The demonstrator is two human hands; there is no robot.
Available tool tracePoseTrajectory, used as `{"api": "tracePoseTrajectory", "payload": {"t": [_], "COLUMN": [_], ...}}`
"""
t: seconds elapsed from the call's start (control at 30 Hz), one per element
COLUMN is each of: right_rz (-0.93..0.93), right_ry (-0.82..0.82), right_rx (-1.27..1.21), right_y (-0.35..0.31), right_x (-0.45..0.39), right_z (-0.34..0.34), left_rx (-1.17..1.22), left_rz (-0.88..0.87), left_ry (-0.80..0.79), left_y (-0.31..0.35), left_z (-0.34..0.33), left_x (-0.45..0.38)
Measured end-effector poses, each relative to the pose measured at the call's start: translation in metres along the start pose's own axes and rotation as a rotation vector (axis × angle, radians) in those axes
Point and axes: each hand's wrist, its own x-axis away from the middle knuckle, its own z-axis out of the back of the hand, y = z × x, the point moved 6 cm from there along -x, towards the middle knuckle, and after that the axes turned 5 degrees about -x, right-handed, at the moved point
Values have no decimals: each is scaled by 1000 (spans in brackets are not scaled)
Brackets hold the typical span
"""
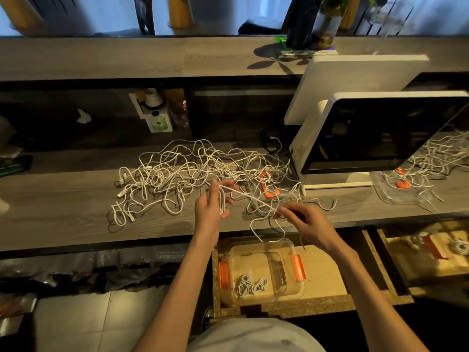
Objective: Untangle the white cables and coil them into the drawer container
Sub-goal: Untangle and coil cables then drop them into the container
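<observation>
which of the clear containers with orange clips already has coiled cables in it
The container in the open drawer, below the hands; two small white coils lie inside. The other sits on the desk under the tangle.

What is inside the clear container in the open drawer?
Two small coiled white cables lie in the left compartment of the clear container. The right compartment holds something dark; glare on the plastic hides what it is.

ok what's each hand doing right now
left hand: fingers curled round loops of white cable
right hand: fingers pinching the same cable's strand
</observation>
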Motion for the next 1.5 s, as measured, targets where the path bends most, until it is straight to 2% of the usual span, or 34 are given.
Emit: {"api": "tracePoseTrajectory", "payload": {"t": [0.17,0.33,0.4,0.47,0.53,0.63,0.77,0.93,1.07,1.2,1.3,1.5], "right_rz": [-35,-97,-94,-53,-1,77,92,118,95,94,79,69], "right_ry": [-10,-93,-204,-348,-392,-307,-146,-9,64,99,88,-22], "right_rx": [-126,-256,-237,-244,-281,-336,-389,-341,-268,-147,-75,90], "right_y": [7,14,12,-3,-24,-48,-57,-59,-56,-52,-43,-17], "right_x": [15,28,32,34,30,18,0,-16,-26,-36,-39,-25], "right_z": [-15,-39,-49,-57,-59,-49,-33,-20,-11,-9,-10,-19], "left_rx": [246,462,414,231,9,-250,-407,-341,-166,-120,-127,-46], "left_rz": [60,98,88,45,5,16,59,186,293,251,191,235], "left_ry": [145,163,183,206,163,9,-176,-332,-433,-597,-591,-426], "left_y": [-5,-8,-8,-7,-6,-14,-19,-22,-29,-25,-21,-27], "left_z": [15,18,20,21,16,-1,-21,-42,-51,-61,-61,-44], "left_x": [-7,-9,-8,-8,-6,-2,7,21,27,31,30,17]}}
